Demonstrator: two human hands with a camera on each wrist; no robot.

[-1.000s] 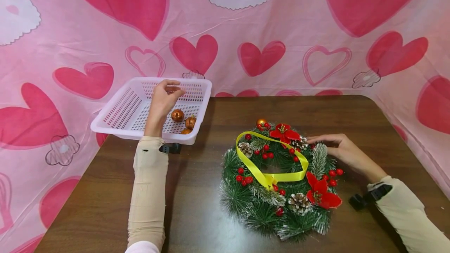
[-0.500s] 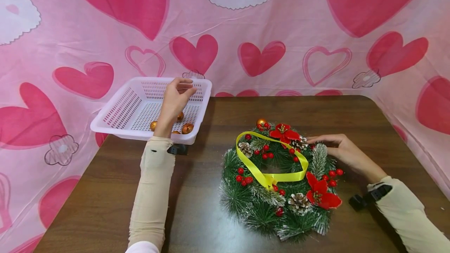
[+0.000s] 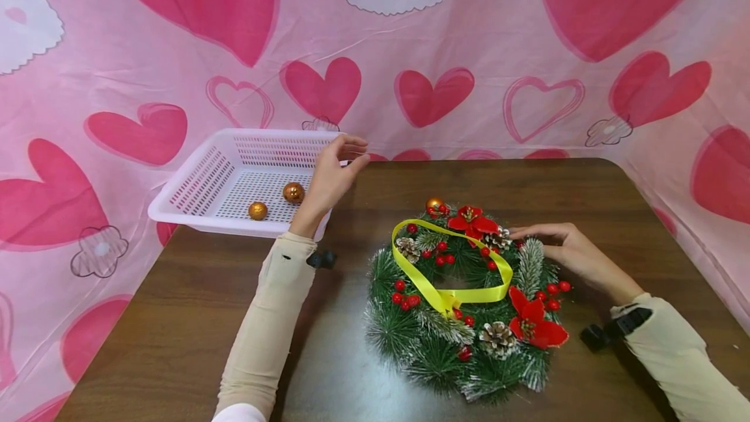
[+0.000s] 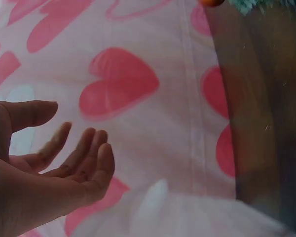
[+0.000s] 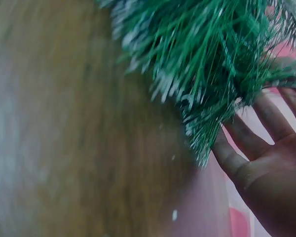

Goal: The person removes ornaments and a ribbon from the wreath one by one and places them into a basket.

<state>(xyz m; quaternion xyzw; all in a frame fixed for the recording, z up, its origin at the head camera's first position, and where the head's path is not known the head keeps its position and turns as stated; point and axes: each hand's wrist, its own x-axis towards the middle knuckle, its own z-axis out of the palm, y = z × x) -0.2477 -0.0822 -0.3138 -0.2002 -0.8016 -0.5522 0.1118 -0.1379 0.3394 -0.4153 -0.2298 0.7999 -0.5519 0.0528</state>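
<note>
My left hand (image 3: 333, 174) is raised over the basket's right end, holding nothing. In the left wrist view the same hand (image 4: 64, 163) has its fingers loosely bent and its thumb apart. Below it, the white plastic basket (image 3: 193, 220) shows a shiny copper bauble (image 3: 293, 193) and a smaller gold bauble (image 3: 258, 211); the forearm hides part of the basket. On the table lies a green Christmas wreath (image 3: 398, 337) with red flowers, berries and pine cones. My right hand (image 3: 577, 256) rests against its right side, and in the right wrist view extended fingers (image 5: 249, 140) touch the needles.
A yellow ribbon loop (image 3: 469, 295) lies across the wreath's middle. Another gold bauble (image 3: 434, 204) sits at the wreath's far edge. The brown wooden table (image 3: 176, 318) ends at a pink heart-print cloth (image 3: 375, 96) behind and at the sides.
My left hand has moved right across the basket to its right end. Baubles in the basket have rolled about, and different ones are visible now. The right hand and wreath have stayed put.
</note>
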